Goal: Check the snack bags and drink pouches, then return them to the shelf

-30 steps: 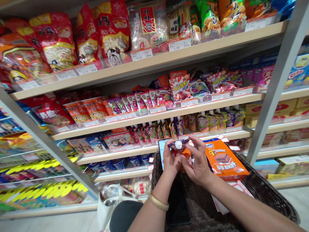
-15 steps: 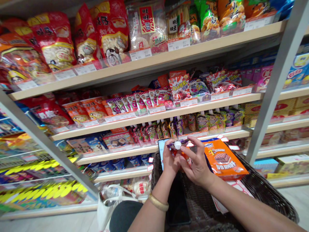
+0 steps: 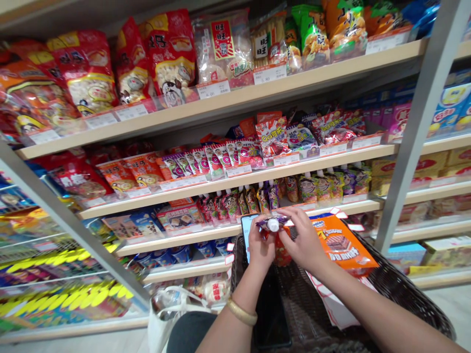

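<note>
Both my hands meet over a dark wicker basket, in front of the snack shelves. My left hand grips a small spouted pouch with a white cap and purple top, and a phone shows behind its fingers. My right hand is closed on the same pouch from the right, fingers curled over its top. A red-orange part of the pouch hangs below between my palms. A gold bracelet circles my left wrist.
An orange wafer pack and white paper tags lie in the basket. Rows of similar spouted pouches stand on the shelf right behind my hands. Grey uprights frame the shelving. A white plastic bag hangs at lower left.
My right hand's fingers, spread a second ago, have curled down over the pouch top. The pouch and both hands stay over the basket; the view has tilted slightly.
</note>
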### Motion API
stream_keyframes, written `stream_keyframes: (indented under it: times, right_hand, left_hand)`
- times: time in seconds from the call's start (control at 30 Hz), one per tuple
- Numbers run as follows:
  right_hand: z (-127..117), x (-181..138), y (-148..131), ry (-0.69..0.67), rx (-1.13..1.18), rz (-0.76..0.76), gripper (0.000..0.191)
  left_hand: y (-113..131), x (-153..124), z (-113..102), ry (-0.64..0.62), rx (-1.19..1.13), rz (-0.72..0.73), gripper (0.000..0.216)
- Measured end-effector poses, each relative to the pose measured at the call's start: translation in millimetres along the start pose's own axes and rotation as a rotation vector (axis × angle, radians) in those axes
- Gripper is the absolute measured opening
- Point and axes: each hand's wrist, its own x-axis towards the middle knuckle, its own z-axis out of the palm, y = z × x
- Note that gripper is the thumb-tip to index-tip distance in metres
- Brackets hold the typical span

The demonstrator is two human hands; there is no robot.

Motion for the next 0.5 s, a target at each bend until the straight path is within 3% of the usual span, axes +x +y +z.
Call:
stream_keyframes:
  times: [0.2, 0.33, 0.5]
  right_hand:
    - [-21.4, 24.7, 5.3, -0.104, -0.001, 0.027, 0.037]
    - [-40.8, 54.0, 21.8, -0.107, -0.087, -0.024, 0.029]
    - [-49.8, 85.1, 61.1, -0.112, 0.035, 0.112, 0.034]
  left_hand:
    - [11.4, 13.1, 0.5, -0.046, 0.12, 0.102, 0.024]
    - [28.7, 36.6, 7.6, -0.194, 0.327, 0.205, 0.031]
    - [40.1, 75.6, 23.7, -0.419, 0.648, 0.164, 0.036]
